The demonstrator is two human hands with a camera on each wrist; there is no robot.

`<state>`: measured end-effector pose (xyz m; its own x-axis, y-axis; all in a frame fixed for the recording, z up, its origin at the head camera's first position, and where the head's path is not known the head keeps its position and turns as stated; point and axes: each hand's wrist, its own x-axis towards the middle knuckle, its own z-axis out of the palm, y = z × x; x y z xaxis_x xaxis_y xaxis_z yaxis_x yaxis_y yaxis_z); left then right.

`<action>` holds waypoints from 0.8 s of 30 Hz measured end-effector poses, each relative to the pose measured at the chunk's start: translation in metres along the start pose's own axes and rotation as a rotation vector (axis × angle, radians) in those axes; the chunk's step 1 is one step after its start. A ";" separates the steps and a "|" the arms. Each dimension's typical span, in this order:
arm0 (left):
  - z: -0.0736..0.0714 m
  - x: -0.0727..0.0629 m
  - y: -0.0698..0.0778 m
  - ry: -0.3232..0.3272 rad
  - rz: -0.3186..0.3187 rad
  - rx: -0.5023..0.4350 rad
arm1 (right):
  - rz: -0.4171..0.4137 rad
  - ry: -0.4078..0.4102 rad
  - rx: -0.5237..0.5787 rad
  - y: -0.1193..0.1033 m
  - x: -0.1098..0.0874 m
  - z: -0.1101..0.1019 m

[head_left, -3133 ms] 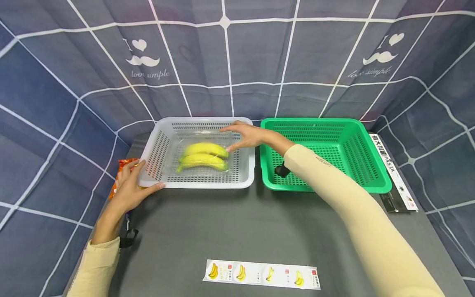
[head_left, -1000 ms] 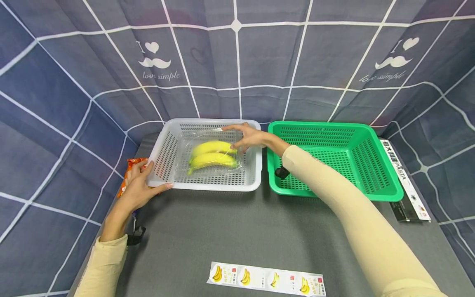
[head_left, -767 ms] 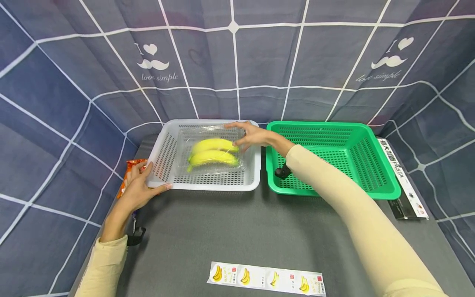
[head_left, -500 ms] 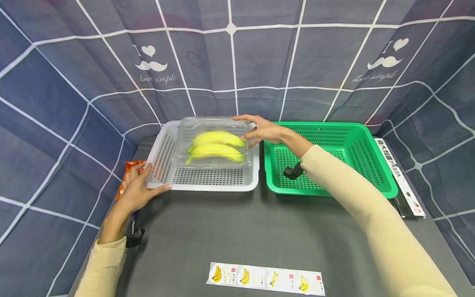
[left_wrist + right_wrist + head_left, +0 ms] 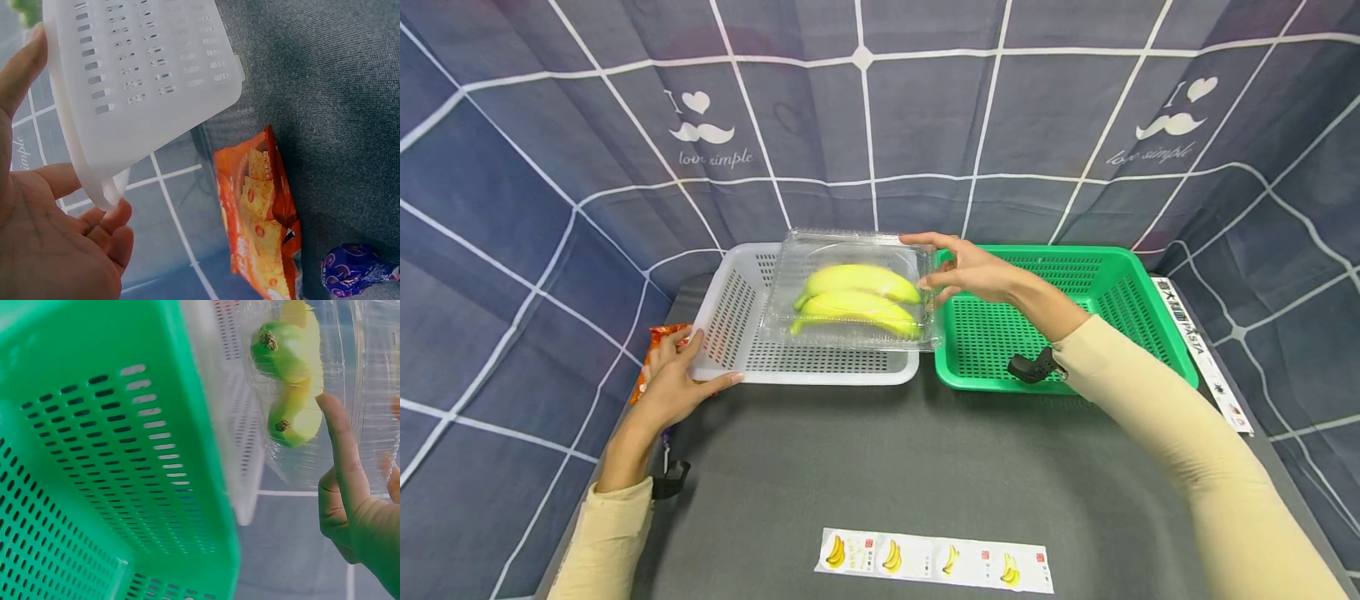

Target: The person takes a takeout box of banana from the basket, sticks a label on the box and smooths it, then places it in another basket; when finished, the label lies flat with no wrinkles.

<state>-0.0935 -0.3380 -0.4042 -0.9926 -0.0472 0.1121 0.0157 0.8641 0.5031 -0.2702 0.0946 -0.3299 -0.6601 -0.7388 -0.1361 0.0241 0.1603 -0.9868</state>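
Observation:
Two yellow bananas point(image 5: 857, 308) lie inside a clear plastic clamshell box point(image 5: 782, 308), raised over the white basket and reaching past its right side. My right hand point(image 5: 973, 271) grips the box by its right end, thumb towards the front and fingers at the back. In the right wrist view the green-tipped banana ends point(image 5: 290, 425) show through the plastic beside my thumb point(image 5: 344, 444). My left hand point(image 5: 670, 383) holds the white slotted basket point(image 5: 820, 377) at its left front corner. In the left wrist view, thumb and fingers lie around the basket's rim point(image 5: 69, 131).
A green basket point(image 5: 1067, 383) stands right of the white one. Beyond it lies a PASTA package point(image 5: 1202, 354). An orange snack bag point(image 5: 256, 219) and a purple-wrapped lollipop point(image 5: 353, 272) lie at the left. A banana sticker strip point(image 5: 932, 560) lies in front on the grey table point(image 5: 850, 458).
My right hand has lifted the box of bananas from inside the white basket and carried it right, towards the green basket. The left hand keeps its hold on the white basket.

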 end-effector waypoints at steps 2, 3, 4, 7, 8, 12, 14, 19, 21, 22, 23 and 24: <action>0.000 0.000 0.000 0.002 0.000 0.000 | -0.010 0.001 0.002 -0.004 -0.011 0.000; -0.001 0.000 0.000 0.003 0.000 0.000 | -0.013 0.000 0.005 -0.005 -0.017 0.000; -0.001 0.000 -0.001 0.003 -0.001 -0.002 | -0.019 -0.003 0.008 -0.006 -0.023 0.000; -0.002 0.001 -0.001 -0.002 -0.004 -0.009 | -0.028 -0.006 0.018 -0.006 -0.040 0.000; -0.002 0.001 -0.001 -0.006 -0.006 -0.011 | -0.028 -0.004 0.018 -0.005 -0.046 0.000; -0.003 0.001 -0.001 -0.025 -0.018 -0.016 | -0.020 -0.002 0.008 0.000 -0.063 0.000; -0.003 0.001 -0.001 -0.029 -0.020 -0.017 | -0.018 -0.010 0.000 0.003 -0.068 0.000; -0.002 -0.001 -0.001 -0.037 -0.023 -0.021 | -0.008 -0.010 -0.021 0.011 -0.084 0.001; -0.001 -0.001 -0.001 -0.040 -0.029 -0.022 | 0.000 0.001 -0.034 0.015 -0.092 0.003; -0.001 -0.001 0.000 -0.041 -0.031 -0.023 | 0.000 0.005 -0.036 0.017 -0.096 0.004; -0.001 -0.001 0.000 -0.042 -0.030 -0.023 | 0.001 0.008 -0.038 0.019 -0.101 0.005; -0.001 -0.001 0.000 -0.042 -0.026 -0.025 | -0.002 0.008 -0.041 0.022 -0.105 0.006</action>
<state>-0.0920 -0.3386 -0.4034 -0.9969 -0.0481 0.0623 -0.0081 0.8501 0.5266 -0.1952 0.1717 -0.3374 -0.6663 -0.7336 -0.1337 -0.0077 0.1861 -0.9825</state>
